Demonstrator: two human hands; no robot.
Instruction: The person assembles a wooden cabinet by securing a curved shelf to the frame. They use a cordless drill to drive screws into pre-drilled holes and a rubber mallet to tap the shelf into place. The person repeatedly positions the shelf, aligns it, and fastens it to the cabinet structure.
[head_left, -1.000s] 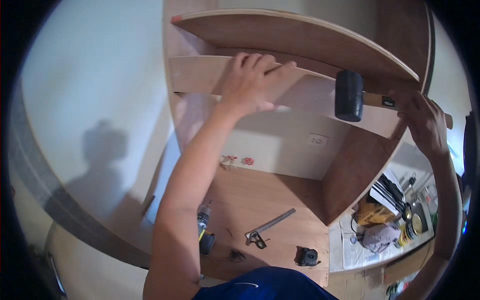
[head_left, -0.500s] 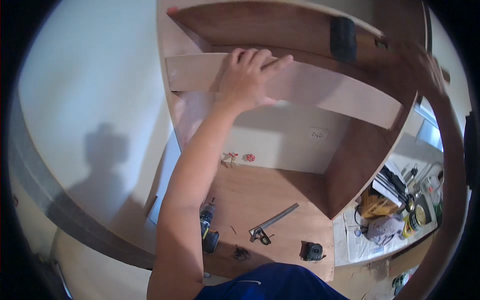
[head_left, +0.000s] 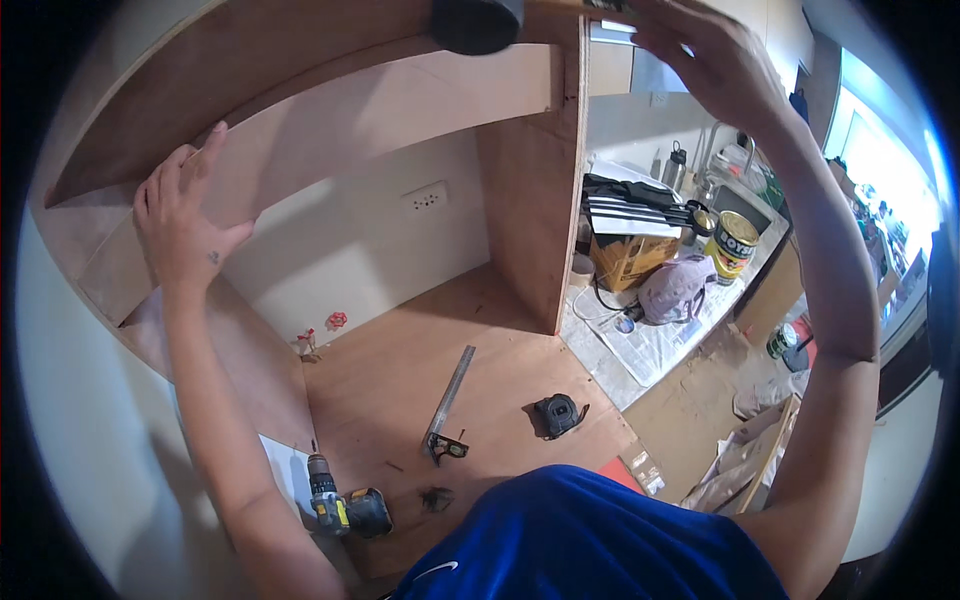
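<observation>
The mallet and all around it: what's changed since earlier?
The mallet, held in the right hand, has risen from in front of the board to about its upper edge. The view has swung right, showing more of the counter. Nothing was let go; the left hand stays on the board, and the drill, square and tape measure lie unmoved.
</observation>
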